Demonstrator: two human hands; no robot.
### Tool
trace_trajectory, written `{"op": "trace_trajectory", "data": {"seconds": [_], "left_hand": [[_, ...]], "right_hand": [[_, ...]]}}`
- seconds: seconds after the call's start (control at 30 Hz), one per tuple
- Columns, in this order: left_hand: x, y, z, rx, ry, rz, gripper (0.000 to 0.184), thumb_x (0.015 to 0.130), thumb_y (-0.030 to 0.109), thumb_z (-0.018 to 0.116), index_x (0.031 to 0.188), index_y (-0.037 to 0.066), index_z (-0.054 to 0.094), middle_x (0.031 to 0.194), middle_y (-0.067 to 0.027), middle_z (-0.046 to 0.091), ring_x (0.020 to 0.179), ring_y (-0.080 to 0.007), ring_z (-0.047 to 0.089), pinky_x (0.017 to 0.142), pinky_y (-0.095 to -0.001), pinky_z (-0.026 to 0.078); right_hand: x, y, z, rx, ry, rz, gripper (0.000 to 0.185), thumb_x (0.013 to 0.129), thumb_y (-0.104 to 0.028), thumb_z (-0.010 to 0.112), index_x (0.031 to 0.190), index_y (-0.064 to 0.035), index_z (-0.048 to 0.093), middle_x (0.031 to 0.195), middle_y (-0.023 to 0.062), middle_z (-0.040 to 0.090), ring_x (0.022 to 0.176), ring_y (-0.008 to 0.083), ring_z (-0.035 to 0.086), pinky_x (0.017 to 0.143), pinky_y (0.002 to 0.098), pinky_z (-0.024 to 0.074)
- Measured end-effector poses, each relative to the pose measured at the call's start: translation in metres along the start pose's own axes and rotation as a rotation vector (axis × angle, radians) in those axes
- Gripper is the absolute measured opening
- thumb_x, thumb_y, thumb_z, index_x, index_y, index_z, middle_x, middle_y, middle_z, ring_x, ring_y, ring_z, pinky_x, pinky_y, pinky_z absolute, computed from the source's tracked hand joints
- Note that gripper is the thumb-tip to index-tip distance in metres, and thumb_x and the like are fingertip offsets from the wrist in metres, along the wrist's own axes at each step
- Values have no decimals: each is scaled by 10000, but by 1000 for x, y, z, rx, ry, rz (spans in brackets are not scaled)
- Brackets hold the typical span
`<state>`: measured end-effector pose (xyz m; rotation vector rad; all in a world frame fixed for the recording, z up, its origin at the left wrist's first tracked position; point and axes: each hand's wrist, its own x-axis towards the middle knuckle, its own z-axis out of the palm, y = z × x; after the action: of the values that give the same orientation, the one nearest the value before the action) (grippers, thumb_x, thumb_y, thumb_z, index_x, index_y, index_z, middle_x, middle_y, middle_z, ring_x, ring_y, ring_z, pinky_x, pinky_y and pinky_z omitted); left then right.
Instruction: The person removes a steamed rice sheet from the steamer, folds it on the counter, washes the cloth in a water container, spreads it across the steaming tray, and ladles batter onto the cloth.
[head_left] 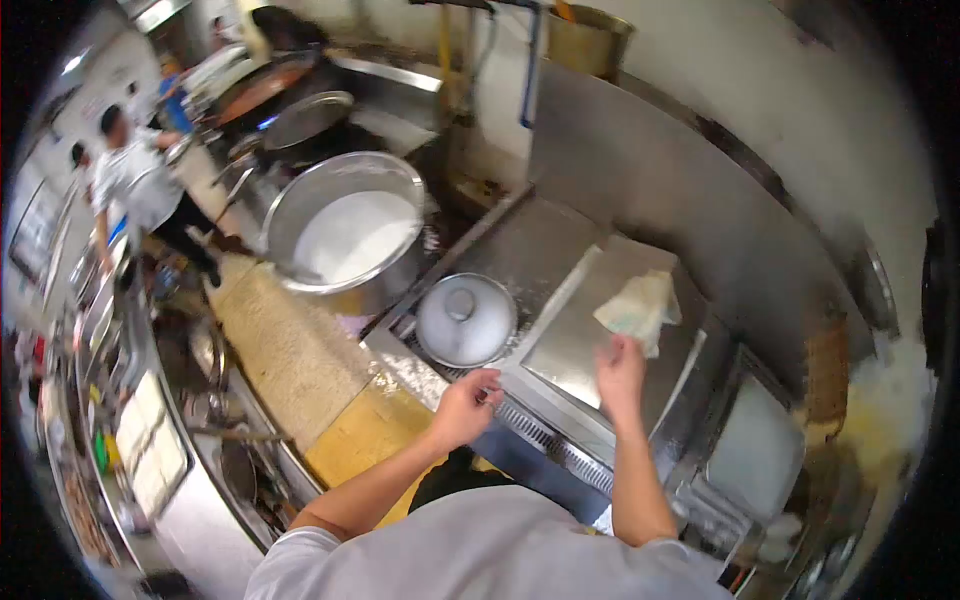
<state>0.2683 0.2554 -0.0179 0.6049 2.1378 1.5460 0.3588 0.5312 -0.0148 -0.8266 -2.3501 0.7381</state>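
Observation:
My right hand (621,375) is closed on the lower edge of a pale cloth (640,308), above a flat stainless steel lid (610,330). My left hand (468,408) is raised over the front edge of the steel counter, with its fingers curled; whether anything is between them is too small to make out. Just beyond it sits a round pot with a domed lid (466,320) and a knob on top. A large metal pot (345,222) holding white contents stands farther off, to the left.
A person in a white top (140,185) stands at the far left, with others behind. A tray of white pieces (150,445) lies on the left counter. A wok (308,120) is at the back. At the right is a pale-topped container (757,447).

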Motion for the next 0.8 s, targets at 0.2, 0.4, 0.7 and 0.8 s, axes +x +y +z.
{"op": "trace_trajectory", "data": {"seconds": [0.2, 0.4, 0.7, 0.8], "left_hand": [[-103, 3, 15, 38, 209, -178, 341, 919, 104, 687, 1246, 23, 631, 1017, -125, 738, 815, -197, 708, 724, -350, 569], [-204, -28, 19, -11, 419, -240, 361, 934, 129, 698, 1259, -11, 624, 1031, -119, 717, 840, -172, 685, 771, -327, 568], [-333, -53, 11, -119, 766, -328, 412, 922, 145, 711, 1298, 6, 614, 1068, -136, 715, 843, -175, 661, 770, -330, 558], [-386, -59, 1, -95, 856, -428, 439, 915, 168, 717, 1315, 21, 609, 1083, -134, 718, 856, -192, 681, 776, -342, 560]], "right_hand": [[-116, -70, 16, 344, -547, -184, 330, 803, -123, 771, 1089, -7, 655, 992, 132, 648, 705, 199, 608, 681, 337, 519], [-190, -99, 23, 404, -860, -420, 272, 830, -85, 712, 1085, -3, 666, 916, 152, 694, 719, 235, 660, 680, 364, 539], [-276, -162, 19, 284, -1295, -681, 292, 883, -256, 694, 1065, -27, 681, 880, 192, 711, 827, 360, 691, 738, 456, 541], [-310, -174, 34, 273, -1352, -821, 311, 885, -270, 702, 1068, -20, 686, 906, 187, 723, 838, 337, 700, 752, 431, 548]]}}
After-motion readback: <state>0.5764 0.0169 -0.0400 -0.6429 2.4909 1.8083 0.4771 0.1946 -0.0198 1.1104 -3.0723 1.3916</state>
